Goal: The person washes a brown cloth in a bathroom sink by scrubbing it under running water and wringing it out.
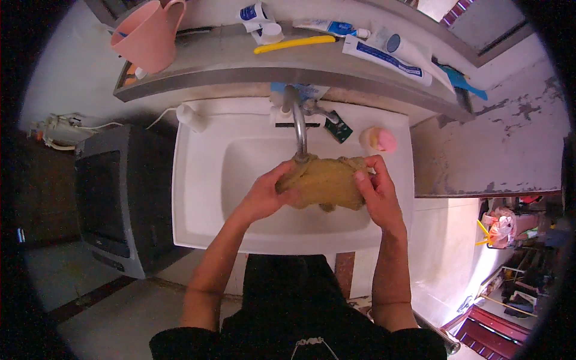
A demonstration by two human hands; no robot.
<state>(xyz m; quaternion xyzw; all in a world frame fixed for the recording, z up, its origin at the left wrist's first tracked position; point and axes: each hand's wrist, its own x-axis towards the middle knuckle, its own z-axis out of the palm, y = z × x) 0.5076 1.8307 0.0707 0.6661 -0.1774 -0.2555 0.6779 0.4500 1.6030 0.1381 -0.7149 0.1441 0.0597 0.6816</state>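
Observation:
Between both hands a wet-looking, yellow-brown cloth (pixel 330 182) is stretched out over the basin of a white sink (pixel 202 229). My left hand (pixel 270 192) grips its left end, with the thumb and some fingers partly hidden in the folds. The right end is pinched between thumb and fingers of my right hand (pixel 379 191). A curved metal faucet (pixel 299 128) comes down from the back, its spout end meeting the cloth's upper left edge. Whether water is running cannot be made out.
On the sink's back rim are a white bottle (pixel 191 118), a dark green box (pixel 338 128) and a pink soap (pixel 384 140). Above runs a shelf (pixel 216 49) with a pink mug (pixel 150 38), toothpaste tubes (pixel 387 60) and a yellow-handled tool (pixel 294 44). An old television (pixel 121 202) stands left.

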